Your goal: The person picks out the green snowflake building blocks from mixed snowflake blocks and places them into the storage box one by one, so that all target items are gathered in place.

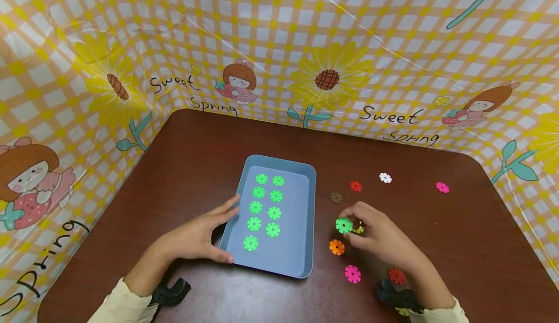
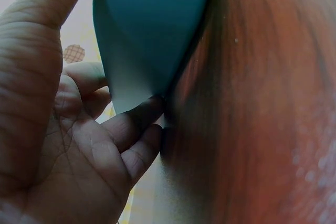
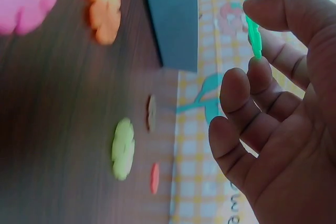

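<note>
A blue-grey rectangular tray [image 1: 294,231] sits on the table with several notched green plastic discs [image 1: 255,207] lying flat in it, in two columns. At the tray's left side my left hand [image 1: 192,238] rests, thumb by the near corner, fingers spread along the side. The left wrist view shows fingertips touching the tray's outer wall [image 2: 152,19]. To the right of the tray my right hand [image 1: 380,238] pinches a notched green disc [image 1: 344,225] between thumb and fingertips, held above the table. In the right wrist view that disc [image 3: 254,36] appears edge-on.
Loose notched discs lie right of the tray: orange [image 1: 337,247], pink [image 1: 353,274], brown [image 1: 336,198], red [image 1: 355,186], white [image 1: 385,177], another pink [image 1: 442,187]. A yellow-green disc [image 3: 123,149] lies below my right hand, another red disc [image 1: 396,276] near its wrist. Checked cloth [image 1: 271,37] hangs behind.
</note>
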